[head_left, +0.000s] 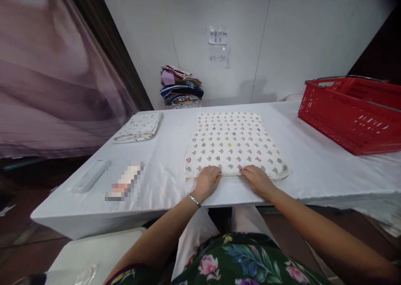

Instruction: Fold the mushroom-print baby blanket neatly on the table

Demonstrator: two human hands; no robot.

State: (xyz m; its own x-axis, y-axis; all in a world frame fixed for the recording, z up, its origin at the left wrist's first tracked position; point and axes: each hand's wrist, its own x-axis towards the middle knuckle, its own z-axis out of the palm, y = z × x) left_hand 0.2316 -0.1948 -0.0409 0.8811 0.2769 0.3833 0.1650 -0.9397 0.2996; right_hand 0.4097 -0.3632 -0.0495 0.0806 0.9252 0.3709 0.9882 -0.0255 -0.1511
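A red basket point(347, 114) is set on the right of the table point(316, 164). Two notes point(218, 36) are fixed to the wall point(288, 39), one above the other; a cloth pile point(181, 89) is stacked below, to their left. A curtain point(46, 76) is hung at far left.

Pale grey-white panels form the far wall point(291, 39), with thin vertical seams and 2 paper notices point(218, 36) fixed near its middle, 1 above the other; the lower reads 45-50. A soft shadow falls on the panels toward the right. At left hangs a dusty pink, draped curtain point(53, 76), with a dark brown strip point(109, 43) slanting down its right edge. The far right corner is dark. A table point(319, 168) under a white cloth spans the room, its cloth hanging over the near edge. Below, the floor point(291, 222) shows reddish-brown tiles, and a white seat-like surface point(94, 251) stands at near left. The light is soft and dim.
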